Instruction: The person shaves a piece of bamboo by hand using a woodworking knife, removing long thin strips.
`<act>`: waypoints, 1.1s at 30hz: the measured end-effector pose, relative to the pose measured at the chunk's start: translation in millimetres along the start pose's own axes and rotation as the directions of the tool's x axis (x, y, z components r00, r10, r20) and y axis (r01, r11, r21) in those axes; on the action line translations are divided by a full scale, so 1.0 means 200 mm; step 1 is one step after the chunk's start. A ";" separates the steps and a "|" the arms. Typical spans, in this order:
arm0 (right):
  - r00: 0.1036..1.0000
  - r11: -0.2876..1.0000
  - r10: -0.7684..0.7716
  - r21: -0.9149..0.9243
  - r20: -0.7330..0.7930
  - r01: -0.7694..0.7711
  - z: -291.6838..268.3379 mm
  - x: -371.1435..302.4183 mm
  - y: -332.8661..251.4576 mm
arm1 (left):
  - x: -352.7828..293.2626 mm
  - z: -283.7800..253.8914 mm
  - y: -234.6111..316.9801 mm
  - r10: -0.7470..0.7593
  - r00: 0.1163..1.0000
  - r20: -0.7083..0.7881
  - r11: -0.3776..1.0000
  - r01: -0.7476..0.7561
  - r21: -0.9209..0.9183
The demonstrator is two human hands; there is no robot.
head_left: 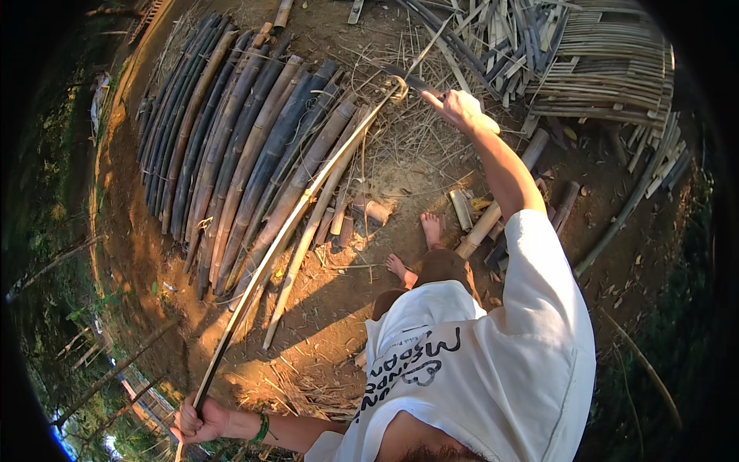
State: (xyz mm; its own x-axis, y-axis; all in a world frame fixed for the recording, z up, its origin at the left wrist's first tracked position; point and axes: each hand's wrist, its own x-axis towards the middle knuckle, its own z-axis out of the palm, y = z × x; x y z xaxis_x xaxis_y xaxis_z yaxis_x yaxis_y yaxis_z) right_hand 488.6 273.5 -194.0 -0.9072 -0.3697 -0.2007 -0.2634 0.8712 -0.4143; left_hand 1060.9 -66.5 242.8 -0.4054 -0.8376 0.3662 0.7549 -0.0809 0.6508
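Note:
My left hand (202,420), with a green band on its wrist, is closed around the lower end of a long, thin bamboo strip (308,195). The strip slants up and away across the picture. Out at arm's length, my right hand (462,112) grips a knife (412,79); its handle is mostly hidden in the fingers. The dark blade crosses the strip near its far end and seems to touch it. A curled shaving (399,89) hangs at that crossing.
Bamboo poles (231,146) lie side by side at the left. A slatted bamboo panel (604,65) and a heap of split strips (512,46) are at the far right. Short bamboo pieces (373,209) lie near my bare feet (432,229). Shavings (289,393) litter the dirt ground.

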 end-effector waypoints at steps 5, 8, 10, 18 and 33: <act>0.951 0.944 -0.302 0.116 -0.068 0.308 0.00 -0.06 -0.25 | 0.13 -0.10 0.11 -0.006 0.994 -0.109 0.997 0.014 0.072; 0.947 0.971 -0.222 -0.040 0.234 0.237 0.05 0.16 -0.07 | 0.21 -0.24 0.15 -0.071 0.988 -0.140 0.997 0.068 -0.032; 0.956 0.960 0.278 0.011 0.096 -0.281 0.26 0.50 0.30 | 0.26 -0.34 0.05 -0.190 0.978 -0.089 0.978 0.181 -0.103; 0.998 0.998 -0.053 0.041 -0.021 0.054 0.44 0.65 0.24 | 0.36 -0.43 0.25 -0.122 0.955 -0.271 0.989 0.140 0.047; 0.646 -0.398 0.475 0.801 0.597 -0.448 0.99 -0.04 0.03 | 0.51 -0.73 0.14 -0.057 0.970 -0.234 0.988 0.088 0.126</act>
State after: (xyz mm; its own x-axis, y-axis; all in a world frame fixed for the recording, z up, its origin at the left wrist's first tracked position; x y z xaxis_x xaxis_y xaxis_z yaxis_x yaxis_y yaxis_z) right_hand 559.5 217.0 -371.0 -0.5151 -0.0175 -0.8570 0.7738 -0.4396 -0.4561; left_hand 1116.9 -234.0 201.4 -0.3155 -0.9349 0.1624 0.6454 -0.0859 0.7590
